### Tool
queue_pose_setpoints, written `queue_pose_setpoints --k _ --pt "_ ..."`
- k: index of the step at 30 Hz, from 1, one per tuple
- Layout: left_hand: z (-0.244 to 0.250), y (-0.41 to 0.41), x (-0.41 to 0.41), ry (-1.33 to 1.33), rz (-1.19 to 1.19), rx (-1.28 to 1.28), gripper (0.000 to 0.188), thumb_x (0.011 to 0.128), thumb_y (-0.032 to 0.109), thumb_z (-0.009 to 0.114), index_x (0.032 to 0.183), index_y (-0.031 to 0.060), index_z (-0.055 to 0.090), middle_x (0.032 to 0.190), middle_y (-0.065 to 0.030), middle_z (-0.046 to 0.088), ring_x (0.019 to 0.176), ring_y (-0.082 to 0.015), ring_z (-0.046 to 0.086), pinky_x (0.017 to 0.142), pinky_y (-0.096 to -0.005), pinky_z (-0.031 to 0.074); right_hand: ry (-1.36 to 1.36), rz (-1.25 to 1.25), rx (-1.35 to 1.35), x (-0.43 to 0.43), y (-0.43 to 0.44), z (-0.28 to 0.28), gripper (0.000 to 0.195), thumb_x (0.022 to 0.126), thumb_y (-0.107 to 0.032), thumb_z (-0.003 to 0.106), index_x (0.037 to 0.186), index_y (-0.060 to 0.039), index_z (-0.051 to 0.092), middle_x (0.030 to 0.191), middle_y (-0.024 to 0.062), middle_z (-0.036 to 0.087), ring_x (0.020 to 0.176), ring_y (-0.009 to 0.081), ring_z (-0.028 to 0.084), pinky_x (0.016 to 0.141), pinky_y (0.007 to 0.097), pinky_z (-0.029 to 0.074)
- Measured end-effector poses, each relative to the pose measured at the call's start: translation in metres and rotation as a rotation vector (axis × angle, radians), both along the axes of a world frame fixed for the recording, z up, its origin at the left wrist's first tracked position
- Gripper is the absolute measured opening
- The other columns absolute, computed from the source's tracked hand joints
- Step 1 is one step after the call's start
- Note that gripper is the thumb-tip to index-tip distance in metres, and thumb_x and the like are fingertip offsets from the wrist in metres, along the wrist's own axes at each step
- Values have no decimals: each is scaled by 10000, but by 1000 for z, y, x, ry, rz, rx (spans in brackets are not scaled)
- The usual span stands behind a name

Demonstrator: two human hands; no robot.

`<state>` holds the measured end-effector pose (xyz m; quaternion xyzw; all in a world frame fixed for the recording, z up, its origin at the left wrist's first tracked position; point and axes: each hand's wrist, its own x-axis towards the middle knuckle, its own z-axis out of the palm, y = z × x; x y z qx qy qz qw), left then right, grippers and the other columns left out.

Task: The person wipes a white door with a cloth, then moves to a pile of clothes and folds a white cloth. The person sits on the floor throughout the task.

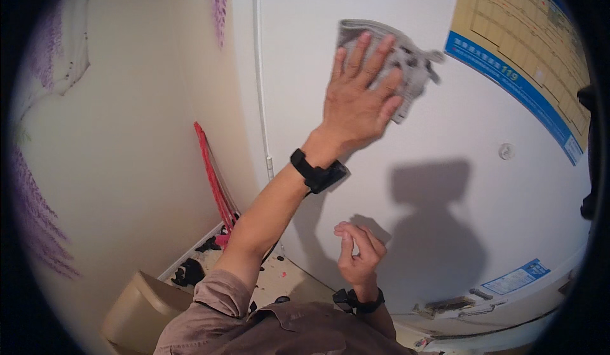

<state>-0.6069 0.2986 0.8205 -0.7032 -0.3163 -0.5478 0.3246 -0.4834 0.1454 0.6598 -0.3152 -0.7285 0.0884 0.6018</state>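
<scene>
My left hand (360, 88) presses a folded grey cloth (419, 69) flat against a white door (305, 69), fingers spread. The cloth has dark patches, and part of it lies hidden under the palm. Lower down, my right hand (362, 252) hovers in front of the door with its fingers curled towards the thumb. Nothing shows in that hand. Each wrist wears a black strap with a small device. Shadows of the head and arms fall on the door.
A yellow and blue poster (514, 64) with writing hangs on the door's right side, near a small round fitting (506, 151). A metal latch (450, 303) sits at lower right. A red-handled tool (214, 178) leans in the corner. Beige bin (143, 307) and dark debris (188, 273) lie at lower left.
</scene>
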Motion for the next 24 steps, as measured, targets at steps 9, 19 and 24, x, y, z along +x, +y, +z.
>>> queue_pose_setpoints --k 9,19,24 --pt "-16 51 -125 -97 72 6 356 951 337 529 1174 78 629 1593 -151 279 1480 -411 185 1134 -616 198 -47 5 -105 -64 16 -14 156 826 73 596 940 6 680 809 129 700 689 251 695 598 327 544" --pt "-138 60 -106 -197 -21 -87 468 971 284 449 1235 -86 557 1509 -343 293 1433 -508 211 1165 -572 165 -2 -87 -118 -74 23 -47 156 847 73 584 957 -15 651 812 131 691 662 246 686 580 317 531" --pt "-268 75 -119 -358 98 -137 481 1018 242 393 1341 -106 471 1514 -292 340 1446 -453 230 1189 -550 157 -162 -72 -80 -59 19 -66 475 680 -15 664 1148 -45 587 874 127 656 720 302 652 604 389 532"
